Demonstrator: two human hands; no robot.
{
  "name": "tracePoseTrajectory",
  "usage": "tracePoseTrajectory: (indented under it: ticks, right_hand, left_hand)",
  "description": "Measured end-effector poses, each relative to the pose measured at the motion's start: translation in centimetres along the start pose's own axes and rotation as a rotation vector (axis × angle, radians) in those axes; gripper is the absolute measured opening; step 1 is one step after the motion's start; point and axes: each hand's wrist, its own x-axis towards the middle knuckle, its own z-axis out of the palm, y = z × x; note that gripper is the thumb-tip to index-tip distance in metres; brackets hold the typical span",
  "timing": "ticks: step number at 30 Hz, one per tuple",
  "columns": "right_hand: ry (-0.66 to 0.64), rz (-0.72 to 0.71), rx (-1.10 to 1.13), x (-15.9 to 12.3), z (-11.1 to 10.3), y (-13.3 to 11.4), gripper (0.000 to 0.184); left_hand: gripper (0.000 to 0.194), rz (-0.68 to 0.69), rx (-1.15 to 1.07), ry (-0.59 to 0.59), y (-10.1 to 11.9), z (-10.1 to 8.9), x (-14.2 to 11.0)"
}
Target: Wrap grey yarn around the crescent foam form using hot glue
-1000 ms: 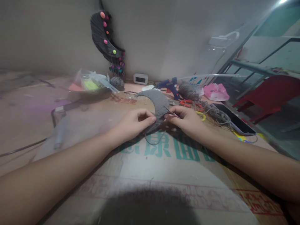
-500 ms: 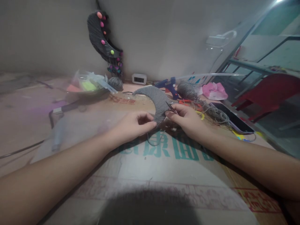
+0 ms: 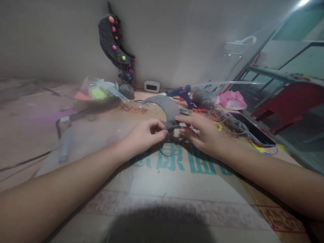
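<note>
A crescent wrapped in grey yarn (image 3: pixel 165 106) stands on a sheet of cardboard with teal print (image 3: pixel 177 175). My left hand (image 3: pixel 144 135) pinches its lower tip between thumb and fingers. My right hand (image 3: pixel 202 130) is at the same tip from the right, its fingers partly stretched and touching the yarn; whether it still holds the thin dark tool is unclear. A loose loop of grey yarn (image 3: pixel 167 152) hangs below the tip onto the cardboard.
Behind are a blue glue gun (image 3: pixel 182 93), grey yarn skeins (image 3: pixel 202 98), orange-handled scissors (image 3: pixel 205 113), a pink bag (image 3: pixel 233 99), a phone (image 3: pixel 253 130), a white clock (image 3: pixel 151 86), a tray of bright bits (image 3: pixel 97 92) and a dark beaded crescent (image 3: pixel 112 44) against the wall. A red chair (image 3: pixel 291 101) stands right.
The crescent's lower tip has shifted slightly left and down. My right hand has opened its fingers and lowered over the tip; the thin dark tool seen before no longer shows.
</note>
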Motion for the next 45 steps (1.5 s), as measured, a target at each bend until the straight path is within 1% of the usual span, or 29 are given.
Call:
tracePoseTrajectory:
  ticks: [4,9,14,19,24,33,38,41,45]
  right_hand:
    - [0.006,-0.043,-0.055,0.06,0.20,0.10,0.022]
    - [-0.014,-0.012,-0.079,-0.04,0.37,0.26,0.022]
    - [-0.038,-0.030,-0.092,0.05,0.30,0.17,0.024]
    - [-0.057,-0.016,-0.081,0.05,0.34,0.14,0.025]
    - [-0.040,-0.001,-0.047,-0.06,0.39,0.20,0.023]
    - [-0.034,-0.018,-0.036,0.05,0.31,0.28,0.021]
    - [0.009,-0.027,-0.021,-0.01,0.48,0.32,0.018]
    - [0.019,-0.018,-0.002,-0.05,0.63,0.39,0.017]
    - [0.026,0.003,0.043,-0.10,0.69,0.52,0.020]
  left_hand:
    - [0.019,0.016,0.015,0.000,-0.08,0.02,-0.05]
    - [0.018,0.044,0.024,0.008,-0.12,0.07,-0.13]
    - [0.017,0.065,0.043,0.022,0.01,0.11,-0.15]
    - [0.015,0.089,0.078,0.028,0.05,0.05,-0.20]
    - [0.017,0.097,0.092,0.028,-0.03,-0.02,-0.35]
    - [0.017,0.100,0.089,0.042,0.25,0.01,-0.45]
    - [0.016,0.114,0.110,0.051,0.20,0.00,-0.45]
    - [0.017,0.105,0.099,0.042,0.13,-0.02,-0.42]
    - [0.016,0.078,0.060,0.040,0.15,0.00,-0.36]
